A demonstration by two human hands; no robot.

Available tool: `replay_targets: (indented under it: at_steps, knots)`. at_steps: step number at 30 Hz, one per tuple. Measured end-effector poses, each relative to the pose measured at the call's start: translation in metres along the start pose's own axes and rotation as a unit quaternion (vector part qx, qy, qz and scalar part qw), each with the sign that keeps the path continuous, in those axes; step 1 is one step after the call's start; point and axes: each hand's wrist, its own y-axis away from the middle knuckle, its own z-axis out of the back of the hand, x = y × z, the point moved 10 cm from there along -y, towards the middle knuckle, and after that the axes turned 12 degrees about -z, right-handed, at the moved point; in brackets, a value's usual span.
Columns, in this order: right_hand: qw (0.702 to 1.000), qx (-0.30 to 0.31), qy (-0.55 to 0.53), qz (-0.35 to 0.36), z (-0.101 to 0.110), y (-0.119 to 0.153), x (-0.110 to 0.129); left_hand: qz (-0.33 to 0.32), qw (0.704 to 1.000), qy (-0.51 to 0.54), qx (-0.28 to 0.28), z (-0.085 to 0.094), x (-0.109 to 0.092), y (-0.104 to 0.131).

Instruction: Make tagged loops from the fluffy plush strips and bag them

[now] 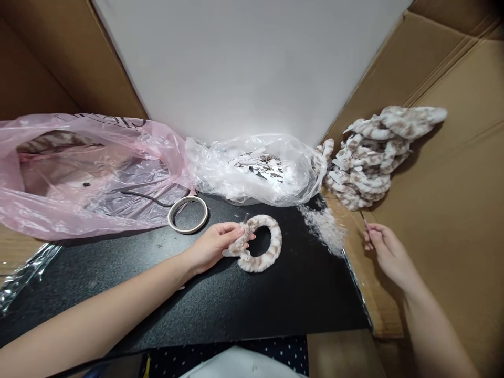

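Observation:
My left hand (214,244) pinches a fluffy white-and-brown plush ring (271,247) at its left side, over the black tabletop. A small pale tag hangs from the ring beside my fingers. To the right, my right hand (388,254) is closed on a thin pinkish tool (367,224) with a dark tip. Its exact kind is too small to make out. The tool's tip points up toward a pile of similar plush pieces (362,178), some with white tags. A clump of loose white fluff (325,228) lies between the ring and my right hand.
A clear plastic bag (216,184) holding many flat white pieces stands at the back. A pink plastic bag (43,223) lies open at the left. Near it are a roll of tape (171,218) and a dark cord (144,196). Cardboard walls (452,194) enclose both sides.

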Motion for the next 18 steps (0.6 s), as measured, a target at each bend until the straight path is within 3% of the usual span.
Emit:
replay_targets:
  at_steps: [2,4,7,9,12,18]
  knots:
    - [0.986,0.131,-0.102,0.015,-0.045,0.023,0.044,0.001,1.000,0.003,-0.002,-0.001,0.000,0.000]
    - [0.968,0.212,-0.135,0.016,-0.092,0.048,0.083,-0.006,1.000,-0.003,-0.002,-0.001,0.000,0.001]
    - [0.967,0.227,-0.070,0.090,-0.147,0.075,0.129,-0.049,0.998,-0.047,0.006,-0.001,-0.006,0.002]
    - [0.964,0.227,-0.029,0.135,-0.174,0.087,0.142,-0.082,0.993,-0.086,0.009,0.001,-0.012,0.003]
    - [0.960,0.229,-0.014,0.159,-0.194,0.094,0.141,-0.117,0.986,-0.121,-0.004,0.004,-0.021,0.004]
    - [0.965,0.210,-0.018,0.156,-0.199,0.097,0.131,-0.142,0.978,-0.153,-0.022,0.003,-0.031,0.007]
